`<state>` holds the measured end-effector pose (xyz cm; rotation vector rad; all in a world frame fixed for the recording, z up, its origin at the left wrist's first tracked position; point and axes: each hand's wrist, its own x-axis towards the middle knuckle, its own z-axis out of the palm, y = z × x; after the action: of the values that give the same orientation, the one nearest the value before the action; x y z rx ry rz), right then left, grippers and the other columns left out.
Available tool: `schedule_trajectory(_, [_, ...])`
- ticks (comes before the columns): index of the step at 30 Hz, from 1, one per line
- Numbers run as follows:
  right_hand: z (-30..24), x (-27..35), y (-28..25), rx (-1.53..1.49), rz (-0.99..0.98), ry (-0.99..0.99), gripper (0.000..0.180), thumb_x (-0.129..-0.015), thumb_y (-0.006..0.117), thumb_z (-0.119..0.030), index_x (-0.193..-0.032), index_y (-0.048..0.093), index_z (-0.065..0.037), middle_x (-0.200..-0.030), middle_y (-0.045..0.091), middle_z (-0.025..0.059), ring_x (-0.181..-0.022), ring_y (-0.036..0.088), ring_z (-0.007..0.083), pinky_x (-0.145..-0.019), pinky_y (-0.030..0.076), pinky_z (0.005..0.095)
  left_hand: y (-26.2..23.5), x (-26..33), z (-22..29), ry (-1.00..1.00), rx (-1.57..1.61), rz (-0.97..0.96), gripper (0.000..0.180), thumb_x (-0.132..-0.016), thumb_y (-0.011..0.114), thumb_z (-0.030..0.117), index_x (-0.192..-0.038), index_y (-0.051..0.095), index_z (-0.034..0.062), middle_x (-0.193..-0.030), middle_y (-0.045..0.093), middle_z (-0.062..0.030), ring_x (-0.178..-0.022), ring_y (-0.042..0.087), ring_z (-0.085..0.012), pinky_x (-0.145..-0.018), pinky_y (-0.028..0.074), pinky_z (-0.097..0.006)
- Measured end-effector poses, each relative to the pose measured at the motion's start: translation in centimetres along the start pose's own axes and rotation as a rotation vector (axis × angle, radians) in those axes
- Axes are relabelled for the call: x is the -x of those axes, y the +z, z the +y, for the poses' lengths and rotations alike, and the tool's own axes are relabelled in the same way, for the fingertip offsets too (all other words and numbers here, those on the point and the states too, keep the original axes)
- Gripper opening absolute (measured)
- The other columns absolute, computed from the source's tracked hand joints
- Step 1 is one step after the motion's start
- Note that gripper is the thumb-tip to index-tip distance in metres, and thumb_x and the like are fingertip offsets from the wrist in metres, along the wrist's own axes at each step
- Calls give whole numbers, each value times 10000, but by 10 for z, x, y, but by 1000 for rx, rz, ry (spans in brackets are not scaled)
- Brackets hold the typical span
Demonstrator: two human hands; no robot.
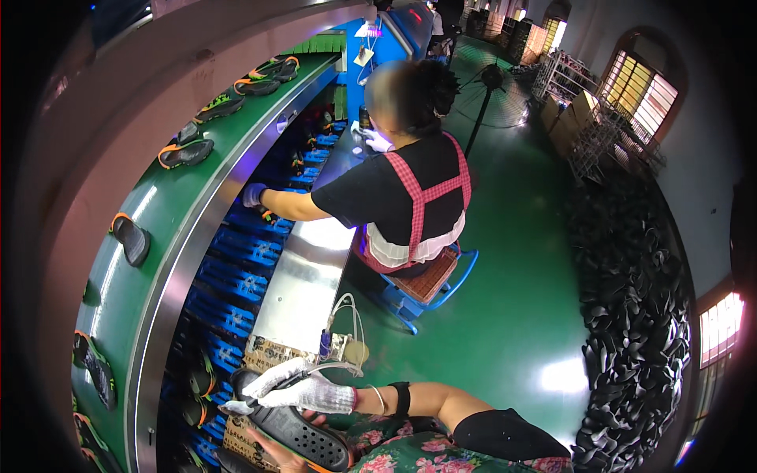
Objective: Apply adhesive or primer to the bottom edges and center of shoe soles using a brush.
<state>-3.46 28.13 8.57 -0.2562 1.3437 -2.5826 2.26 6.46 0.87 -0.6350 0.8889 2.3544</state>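
A black shoe (303, 436) with a footbed full of small holes and an orange edge lies tilted in my left hand (277, 454). That hand is bare, and its fingers wrap the shoe from below, partly hidden by it. Over the shoe's upper end is my right hand (311, 393), in a white knit glove, with the fingers closed. A thin pale tube (339, 366) runs to this hand from a small device (347, 351) beside the metal bench; what the fingers grip is hidden.
Shoes ride on a green conveyor belt (169, 189) at left. Beside it runs a lower line of blue holders (236, 315). A person (414, 181) in a checked apron sits working ahead. Dark shoe parts (631, 363) are heaped at right; a fan (490, 77) stands farther back.
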Motion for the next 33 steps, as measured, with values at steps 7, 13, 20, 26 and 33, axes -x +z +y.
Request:
schedule_trajectory(7, [-14, -3, 15, 93, -50, -105, 191, -908, 815, 2, -1098, 829, 9, -1116, 837, 114, -1044, 782, 174, -921, 622, 330, 4, -3, 2, 209, 238, -89, 1014, -978, 337, 911, -1493, 532, 60, -1167, 643, -148, -959, 612, -331, -879, 523, -476])
schedule_trajectory(13, [-16, -7, 34, 584, -107, -557, 253, -875, 850, -33, -1127, 828, -25, -1090, 833, 131, -950, 801, 240, -851, 643, 351, -10, 5, 18, 485, 550, -637, 736, -1176, 334, 613, -1715, 378, 114, -1714, 454, -127, -1555, 452, -330, -1325, 331, -496])
schedule_trajectory(20, [-20, -21, 50, 934, -146, -793, 340, -837, 857, 0, -1172, 839, -58, -1123, 838, 121, -972, 796, 274, -858, 633, 375, 25, 23, 12, 430, 424, -344, 895, -1087, 281, 817, -1619, 524, 140, -1523, 651, -84, -1318, 666, -276, -1140, 548, -447])
schedule_trajectory(26, [-11, -16, 55, 1141, -91, -774, 348, -854, 824, 20, -1198, 822, -34, -1201, 824, 137, -1055, 793, 293, -954, 611, 391, 37, 22, -11, 271, 597, -579, 1130, -969, 227, 969, -1713, 371, 131, -1663, 516, -103, -1478, 543, -313, -1251, 435, -491])
schedule_trajectory(33, [-11, -1, 49, 849, -224, -668, 332, -868, 820, -2, -1198, 823, -33, -1186, 823, 140, -1046, 792, 295, -937, 615, 389, 12, 7, -26, 297, 502, -622, 1148, -952, 209, 991, -1717, 370, 149, -1647, 527, -111, -1480, 538, -316, -1268, 408, -515])
